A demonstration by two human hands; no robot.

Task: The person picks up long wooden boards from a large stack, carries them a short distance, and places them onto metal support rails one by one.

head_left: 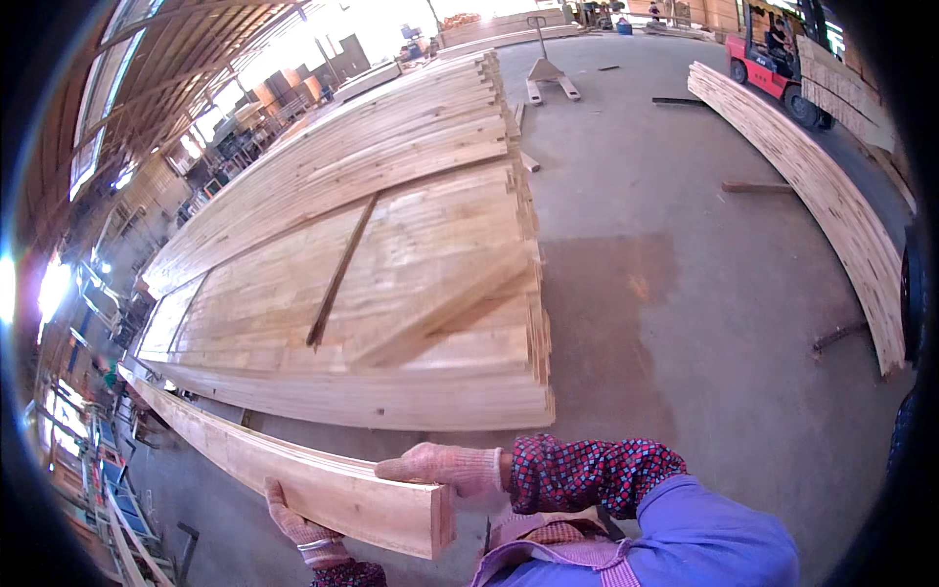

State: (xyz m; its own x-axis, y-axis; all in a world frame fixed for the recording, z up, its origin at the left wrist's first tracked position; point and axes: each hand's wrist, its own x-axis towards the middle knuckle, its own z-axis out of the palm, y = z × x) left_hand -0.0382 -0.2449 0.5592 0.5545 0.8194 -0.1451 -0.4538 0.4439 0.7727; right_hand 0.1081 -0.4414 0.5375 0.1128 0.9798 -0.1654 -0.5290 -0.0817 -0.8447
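A bundle of long pale wooden boards [342,504] stretches from in front of me away to the far left, its edges face up and its cut end close to me. My right hand [445,468], in a pale pink knitted glove, grips the far upper edge near that end. On the near face, farther along, my left hand [293,523] in a similar glove holds the boards from the side; part of its grip is hidden. Just beyond lies a wide, low stack of planks [421,235], with a dark thin stick [342,269] and a loose, blurred board [445,305] on top.
Another long stack of boards [812,181] rests on wooden bearers at right. Behind it stands a red forklift [773,64] carrying lumber, with a person in its seat. A pallet jack [548,73] is on the concrete floor at the back. Machinery and racks line the left side.
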